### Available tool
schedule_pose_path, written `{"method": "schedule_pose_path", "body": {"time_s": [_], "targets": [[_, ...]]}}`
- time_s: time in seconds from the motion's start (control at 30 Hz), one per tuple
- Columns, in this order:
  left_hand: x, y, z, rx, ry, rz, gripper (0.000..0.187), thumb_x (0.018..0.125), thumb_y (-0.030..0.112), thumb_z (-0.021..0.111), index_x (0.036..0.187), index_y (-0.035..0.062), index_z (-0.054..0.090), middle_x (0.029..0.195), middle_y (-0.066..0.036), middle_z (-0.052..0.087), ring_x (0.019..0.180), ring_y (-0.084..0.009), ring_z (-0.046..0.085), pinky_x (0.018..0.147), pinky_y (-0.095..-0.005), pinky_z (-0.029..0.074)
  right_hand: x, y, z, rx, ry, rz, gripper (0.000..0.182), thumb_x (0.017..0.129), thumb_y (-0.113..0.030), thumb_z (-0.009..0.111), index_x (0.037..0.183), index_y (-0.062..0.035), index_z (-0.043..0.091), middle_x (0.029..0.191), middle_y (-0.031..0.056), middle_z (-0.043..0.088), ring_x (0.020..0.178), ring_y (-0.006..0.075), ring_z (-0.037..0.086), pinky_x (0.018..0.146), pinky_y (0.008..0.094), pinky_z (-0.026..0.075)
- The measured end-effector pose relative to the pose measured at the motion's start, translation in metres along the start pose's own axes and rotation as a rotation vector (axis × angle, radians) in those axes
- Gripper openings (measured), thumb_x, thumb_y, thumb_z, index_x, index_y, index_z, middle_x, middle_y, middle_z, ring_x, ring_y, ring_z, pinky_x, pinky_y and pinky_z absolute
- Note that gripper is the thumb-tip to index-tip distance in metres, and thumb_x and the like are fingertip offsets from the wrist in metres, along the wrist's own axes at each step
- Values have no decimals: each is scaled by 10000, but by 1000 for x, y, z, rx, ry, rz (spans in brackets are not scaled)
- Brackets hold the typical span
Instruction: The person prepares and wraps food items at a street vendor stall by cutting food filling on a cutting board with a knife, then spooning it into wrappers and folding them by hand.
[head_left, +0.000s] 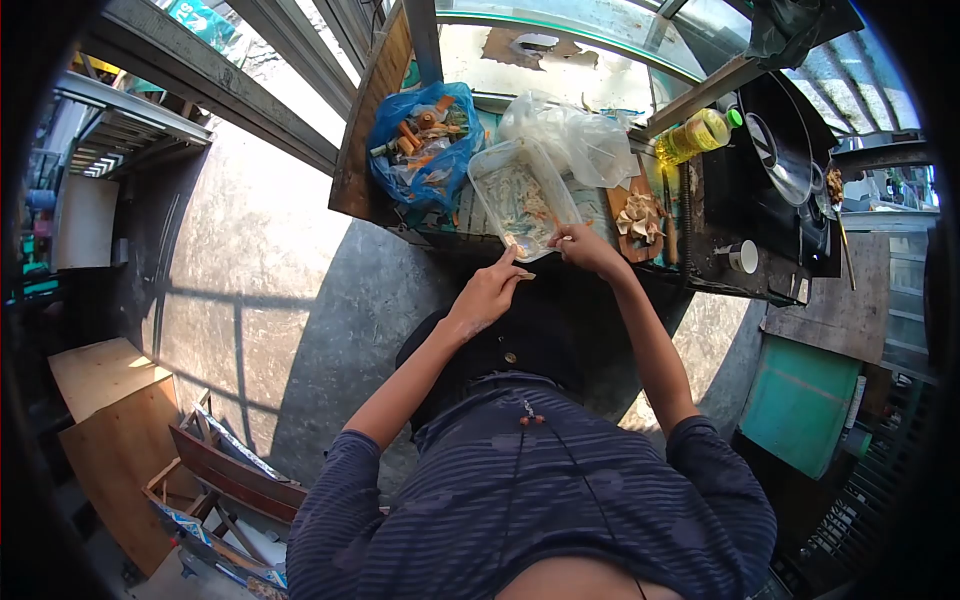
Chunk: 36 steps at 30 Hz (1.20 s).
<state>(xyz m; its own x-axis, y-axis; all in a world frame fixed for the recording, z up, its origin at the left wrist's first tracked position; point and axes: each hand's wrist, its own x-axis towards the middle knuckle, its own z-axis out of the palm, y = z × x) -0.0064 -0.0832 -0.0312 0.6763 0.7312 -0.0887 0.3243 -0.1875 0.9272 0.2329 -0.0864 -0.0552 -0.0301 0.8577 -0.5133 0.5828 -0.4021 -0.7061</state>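
Note:
A clear rectangular plastic container stands tilted at the near edge of the work surface, with pale and orange shredded bits inside. My right hand is closed on its near right corner, fingers bent over the rim. At the near left corner, my left hand pinches the rim, index finger over the edge and thumb lower down. Small pale and orange bits lie by that fingertip. Left of the container sits a blue plastic bag full of orange and pale peelings. A whitish clear plastic bag lies crumpled behind it.
On the right are a wooden board with brown peels, a knife, a bottle of yellow oil with a green cap, a white cup on its side, and a black stove. A wooden side panel borders the left.

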Motion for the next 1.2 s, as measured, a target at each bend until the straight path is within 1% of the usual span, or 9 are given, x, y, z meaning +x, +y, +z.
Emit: {"method": "schedule_pose_path", "body": {"time_s": [0.07, 0.17, 0.27, 0.37, 0.4, 0.53, 0.73, 0.93, 1.2], "targets": [[1, 1, -6, -64, -36, 1, 208, 873, 86, 536, 1022, -9, 647, 1341, -289, 392, 1118, -397, 516, 937, -372, 442, -15, -19, -16, 143, -63, 136, 221, 897, -164, 514, 993, -17, 649, 699, -6, 578, 605, 84, 523, 552, 227, 414], [1, -4, -6, -74, 12, 86, 219, 887, 129, 556, 1049, 13, 648, 1231, -271, 542, 1027, -326, 626, 852, -312, 480, -28, -30, -27, 281, 24, 230, 206, 919, -179, 516, 1043, -68, 637, 664, -55, 483, 546, 23, 404, 492, 170, 313], [3, -12, -7, -289, 51, -273, 240, 926, 135, 546, 1103, 10, 648, 1149, -99, 642, 959, -188, 647, 849, -282, 478, -42, -33, -41, 450, 119, 181, 187, 933, -202, 512, 1051, -96, 611, 672, -72, 462, 540, 6, 355, 475, 163, 260], [8, 7, -21, -694, 109, -520, 256, 928, 196, 564, 1111, 40, 652, 894, -22, 659, 818, -63, 600, 703, -227, 468, -56, -43, -48, 493, 234, 17, 179, 929, -178, 503, 1035, -61, 587, 706, -38, 475, 664, 50, 433, 640, 205, 381], [11, 14, -28, -758, 80, -559, 287, 934, 200, 560, 1159, 29, 610, 978, -29, 659, 870, -109, 628, 759, -278, 501, -60, -47, -50, 537, 228, 14, 171, 939, -195, 513, 1026, -65, 581, 718, -35, 479, 708, 45, 430, 692, 192, 371], [27, 10, -38, -1165, -7, -566, 316, 929, 163, 549, 1189, -16, 527, 1088, -109, 627, 961, -198, 640, 869, -327, 518, -77, -56, -45, 565, 220, -169, 169, 935, -201, 537, 1019, -62, 586, 756, -40, 517, 738, 33, 440, 708, 184, 366], [33, 32, -52, -1471, -72, -531, 286, 926, 125, 527, 1171, -22, 528, 1118, -136, 614, 1028, -230, 618, 904, -353, 515, -86, -49, -28, 611, 200, -285, 157, 930, -151, 558, 1030, -41, 610, 852, -19, 593, 813, 42, 509, 751, 185, 391], [32, 34, -63, -1520, -53, -558, 340, 941, 95, 487, 1223, -96, 472, 1180, -205, 576, 1099, -271, 590, 965, -403, 497, -94, -47, -19, 565, 241, -326, 123, 919, -72, 567, 1017, -20, 620, 974, 34, 659, 951, 81, 580, 862, 219, 438], [30, 14, -67, -1500, -54, -588, 339, 936, 79, 488, 1223, -100, 468, 1157, -209, 589, 1049, -274, 618, 917, -392, 531, -97, -43, -36, 206, 396, -364, 99, 891, -59, 597, 970, -25, 648, 923, 40, 698, 846, 105, 645, 753, 246, 499]]}}
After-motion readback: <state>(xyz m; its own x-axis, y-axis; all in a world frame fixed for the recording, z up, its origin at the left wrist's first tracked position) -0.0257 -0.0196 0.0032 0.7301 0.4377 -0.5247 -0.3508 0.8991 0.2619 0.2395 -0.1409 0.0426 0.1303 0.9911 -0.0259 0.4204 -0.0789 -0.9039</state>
